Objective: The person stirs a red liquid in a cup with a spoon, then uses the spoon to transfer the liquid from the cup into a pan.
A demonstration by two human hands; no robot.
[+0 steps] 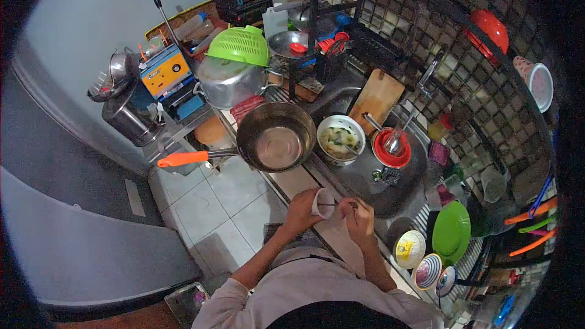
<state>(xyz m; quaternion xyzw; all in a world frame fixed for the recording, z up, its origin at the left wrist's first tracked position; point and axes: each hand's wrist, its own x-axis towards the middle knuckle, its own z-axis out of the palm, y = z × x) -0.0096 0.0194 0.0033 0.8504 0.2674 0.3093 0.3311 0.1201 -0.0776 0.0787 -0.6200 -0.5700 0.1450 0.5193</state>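
Fingers of the left hand are wrapped around a small white cup, holding it tilted above the pale counter edge, just in front of the person's chest. The right hand is closed in a pinch on a thin metal utensil, whose far end reaches into the mouth of the cup; what the cup holds cannot be made out. Just beyond the hands a round steel frying pan with an orange handle sits on the counter, its inside bare and shiny, the handle sticking out over the tiled floor. Beside it, at the sink's rim, stands a white bowl filled with pale broth and bits of green. Inside the steel sink basin lies a red bowl with a metal ladle resting in it. Farther back, a green plastic colander sits upside down on a large steel pot, and behind them a shallow steel basin holds a small red item. A wooden cutting board leans at the back of the sink. To the right of the right hand, on the draining rack, a green plate stands on edge, near a small patterned bowl with something yellow in it and a striped bowl next to that.
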